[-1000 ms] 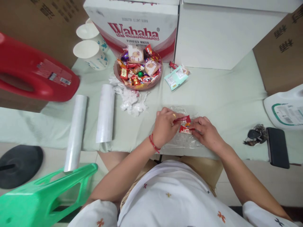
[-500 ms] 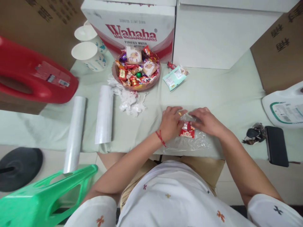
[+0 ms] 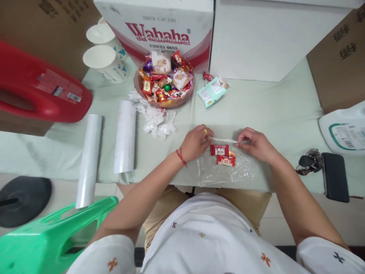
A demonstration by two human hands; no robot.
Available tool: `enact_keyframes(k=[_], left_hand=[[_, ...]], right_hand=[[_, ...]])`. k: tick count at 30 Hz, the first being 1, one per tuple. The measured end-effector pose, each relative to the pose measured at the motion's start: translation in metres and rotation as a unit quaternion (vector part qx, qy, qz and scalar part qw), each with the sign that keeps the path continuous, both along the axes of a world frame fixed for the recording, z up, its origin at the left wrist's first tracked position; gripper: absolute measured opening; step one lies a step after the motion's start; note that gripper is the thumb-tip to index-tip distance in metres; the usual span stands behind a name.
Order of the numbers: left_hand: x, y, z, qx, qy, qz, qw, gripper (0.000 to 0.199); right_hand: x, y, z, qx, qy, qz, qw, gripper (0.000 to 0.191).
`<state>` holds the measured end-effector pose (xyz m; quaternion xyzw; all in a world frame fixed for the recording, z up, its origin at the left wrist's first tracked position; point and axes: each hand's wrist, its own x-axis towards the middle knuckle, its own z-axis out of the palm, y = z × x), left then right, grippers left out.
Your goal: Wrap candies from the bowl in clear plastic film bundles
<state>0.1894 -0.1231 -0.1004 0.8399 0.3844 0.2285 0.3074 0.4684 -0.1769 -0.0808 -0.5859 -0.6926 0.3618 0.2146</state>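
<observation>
A clear plastic bag [image 3: 225, 173] lies flat near the table's front edge. Two red wrapped candies [image 3: 219, 150] rest on or inside it, with a bit of orange wrapper beside them; which of the two I cannot tell. My left hand [image 3: 196, 142], with a ring and a red cord bracelet at the wrist, pinches the left end of the bag's far edge. At the right end of that edge, my right hand [image 3: 256, 144] pinches the plastic between thumb and fingers. The edge is drawn fairly straight between both hands.
Beyond stand a bowl of candies [image 3: 164, 102], a mint-green packet [image 3: 211, 93] and crumpled white plastic [image 3: 156, 121]. Two rolls [image 3: 125, 137] lie left, near paper cups [image 3: 105, 64] and a red jug [image 3: 42, 83]. Rightward are keys [image 3: 309, 161], a phone [image 3: 335, 177] and a white bottle [image 3: 345, 129].
My hands have moved apart, left hand to the left and right hand slightly right. The bag's far edge now stretches between them, and the candies show more fully.
</observation>
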Motion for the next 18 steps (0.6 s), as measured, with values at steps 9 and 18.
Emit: enact_keyframes(k=[9,18], left_hand=[[-0.033,-0.041,0.005,0.177,0.099,-0.162,0.966,0.034],[-0.068,-0.070,0.001,0.160,0.103,-0.237,0.953,0.038]], right_hand=[[0.002,-0.041,-0.004,0.129,-0.078,0.118,0.981,0.018],[0.029,-0.070,-0.005,0.183,-0.053,0.117,0.975,0.029]])
